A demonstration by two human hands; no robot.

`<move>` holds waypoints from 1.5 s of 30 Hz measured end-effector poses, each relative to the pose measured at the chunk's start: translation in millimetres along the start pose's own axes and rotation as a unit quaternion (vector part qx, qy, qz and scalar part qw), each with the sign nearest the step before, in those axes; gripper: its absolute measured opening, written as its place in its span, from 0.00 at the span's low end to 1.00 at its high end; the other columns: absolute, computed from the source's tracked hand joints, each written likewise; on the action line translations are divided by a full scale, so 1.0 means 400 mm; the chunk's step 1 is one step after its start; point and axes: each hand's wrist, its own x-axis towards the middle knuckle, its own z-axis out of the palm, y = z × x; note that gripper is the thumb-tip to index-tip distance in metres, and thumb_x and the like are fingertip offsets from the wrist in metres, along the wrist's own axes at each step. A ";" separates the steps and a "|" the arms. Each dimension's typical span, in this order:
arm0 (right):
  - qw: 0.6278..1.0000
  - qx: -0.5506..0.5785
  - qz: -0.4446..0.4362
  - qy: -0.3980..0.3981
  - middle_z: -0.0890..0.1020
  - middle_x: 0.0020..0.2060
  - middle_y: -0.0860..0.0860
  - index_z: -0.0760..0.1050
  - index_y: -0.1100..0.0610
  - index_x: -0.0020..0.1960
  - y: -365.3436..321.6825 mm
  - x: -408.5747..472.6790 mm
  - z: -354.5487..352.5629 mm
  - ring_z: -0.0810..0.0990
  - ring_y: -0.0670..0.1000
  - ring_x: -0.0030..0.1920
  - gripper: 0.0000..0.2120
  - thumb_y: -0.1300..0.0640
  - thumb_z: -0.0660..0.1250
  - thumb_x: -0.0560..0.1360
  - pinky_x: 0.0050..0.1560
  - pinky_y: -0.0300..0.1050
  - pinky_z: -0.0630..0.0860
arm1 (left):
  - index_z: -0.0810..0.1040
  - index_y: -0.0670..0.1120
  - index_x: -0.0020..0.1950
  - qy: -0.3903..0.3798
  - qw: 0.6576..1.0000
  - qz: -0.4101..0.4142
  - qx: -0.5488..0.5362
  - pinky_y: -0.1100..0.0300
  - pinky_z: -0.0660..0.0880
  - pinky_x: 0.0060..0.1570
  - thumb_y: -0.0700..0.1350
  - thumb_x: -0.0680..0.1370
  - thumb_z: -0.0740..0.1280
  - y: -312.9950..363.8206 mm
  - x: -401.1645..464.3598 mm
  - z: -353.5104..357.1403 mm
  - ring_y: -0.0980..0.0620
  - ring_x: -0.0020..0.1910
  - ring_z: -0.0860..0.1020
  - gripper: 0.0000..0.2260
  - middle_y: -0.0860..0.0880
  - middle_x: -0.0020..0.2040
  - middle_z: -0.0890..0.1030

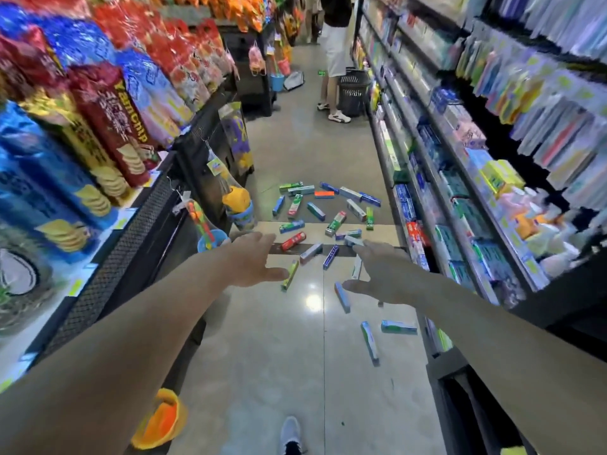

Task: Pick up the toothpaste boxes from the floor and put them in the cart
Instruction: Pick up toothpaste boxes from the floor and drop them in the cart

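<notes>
Shop aisle, supermarket type. Left shelving (141,224) stocked with crisp tubes and snack bags (108,126); price tags fixed along shelf edges. Right shelving (437,178) filled with boxed toothpaste, hanging toothbrush packs (542,93) above. Polished tile floor (279,339) strewn with toothpaste boxes (328,211). Dark shopping basket (353,91) seen farther down aisle, beside standing person (335,50).
</notes>
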 end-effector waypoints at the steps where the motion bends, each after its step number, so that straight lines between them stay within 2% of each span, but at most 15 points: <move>1: 1.000 0.001 -0.004 0.001 0.66 0.72 0.53 0.59 0.52 0.76 0.000 0.041 -0.008 0.64 0.57 0.71 0.39 0.29 0.59 0.74 0.68 0.55 0.65 | 0.53 0.49 0.79 0.001 1.000 0.006 0.012 0.45 0.64 0.70 0.69 0.75 0.60 -0.023 0.027 -0.020 0.44 0.72 0.65 0.40 0.46 0.75 0.63; 5: 1.000 -0.016 0.020 0.009 0.60 0.76 0.53 0.53 0.54 0.79 -0.026 0.185 -0.073 0.60 0.56 0.75 0.42 0.29 0.58 0.74 0.72 0.56 0.63 | 0.55 0.49 0.78 0.007 0.999 0.026 0.020 0.43 0.65 0.67 0.71 0.74 0.59 -0.124 0.152 -0.081 0.44 0.72 0.65 0.40 0.46 0.74 0.64; 9: 1.000 -0.007 0.027 -0.005 0.63 0.74 0.53 0.55 0.53 0.78 -0.038 0.301 -0.100 0.62 0.56 0.73 0.41 0.30 0.58 0.75 0.70 0.56 0.63 | 0.51 0.50 0.79 -0.008 0.999 0.029 0.025 0.41 0.62 0.69 0.72 0.73 0.58 -0.194 0.258 -0.111 0.44 0.74 0.63 0.42 0.47 0.76 0.62; 16: 0.999 -0.006 0.027 -0.022 0.60 0.76 0.53 0.51 0.52 0.79 -0.012 0.508 -0.131 0.59 0.56 0.75 0.41 0.31 0.58 0.75 0.71 0.56 0.62 | 0.51 0.50 0.79 -0.028 0.999 0.029 0.016 0.40 0.62 0.69 0.72 0.73 0.58 -0.261 0.459 -0.128 0.43 0.74 0.62 0.42 0.46 0.77 0.60; 21: 0.999 0.005 0.017 -0.037 0.58 0.77 0.53 0.49 0.52 0.80 0.065 0.687 -0.114 0.58 0.56 0.76 0.42 0.31 0.58 0.75 0.73 0.56 0.61 | 0.50 0.50 0.80 -0.056 0.998 0.021 -0.009 0.42 0.64 0.70 0.71 0.73 0.60 -0.269 0.659 -0.139 0.41 0.74 0.62 0.42 0.45 0.78 0.59; 26: 0.998 0.016 0.024 -0.048 0.60 0.76 0.53 0.52 0.52 0.78 0.172 0.892 -0.115 0.61 0.56 0.74 0.42 0.30 0.59 0.74 0.70 0.55 0.64 | 0.52 0.48 0.79 -0.088 0.996 0.029 -0.001 0.44 0.65 0.69 0.70 0.74 0.59 -0.262 0.865 -0.154 0.41 0.74 0.62 0.41 0.43 0.77 0.61; 30: 0.997 0.015 0.025 -0.065 0.62 0.75 0.53 0.54 0.53 0.78 0.246 1.044 -0.110 0.63 0.57 0.73 0.42 0.30 0.60 0.74 0.68 0.56 0.65 | 0.52 0.48 0.79 -0.114 0.993 0.025 0.008 0.42 0.64 0.69 0.71 0.74 0.58 -0.279 1.035 -0.155 0.40 0.73 0.63 0.42 0.43 0.76 0.62; 33: 0.996 0.026 0.037 -0.072 0.61 0.75 0.54 0.54 0.55 0.77 0.293 1.146 -0.088 0.62 0.58 0.73 0.42 0.30 0.60 0.74 0.69 0.56 0.64 | 0.53 0.49 0.79 -0.129 0.991 0.027 0.016 0.40 0.63 0.69 0.70 0.75 0.58 -0.295 1.165 -0.133 0.40 0.72 0.64 0.40 0.43 0.75 0.63; 39: 0.992 0.045 0.072 -0.098 0.60 0.76 0.55 0.54 0.53 0.78 0.362 1.329 0.001 0.61 0.58 0.74 0.42 0.30 0.60 0.73 0.72 0.57 0.61 | 0.44 0.51 0.80 -0.164 0.984 0.064 0.015 0.43 0.64 0.68 0.69 0.75 0.59 -0.313 1.421 -0.065 0.40 0.71 0.65 0.42 0.43 0.75 0.63; 45: 0.985 0.068 0.100 -0.122 0.63 0.74 0.55 0.54 0.54 0.77 0.428 1.511 0.204 0.64 0.58 0.72 0.43 0.31 0.61 0.73 0.69 0.57 0.65 | 0.56 0.48 0.77 -0.183 0.978 0.102 -0.011 0.45 0.70 0.64 0.67 0.75 0.62 -0.331 1.687 0.134 0.40 0.67 0.70 0.38 0.42 0.73 0.65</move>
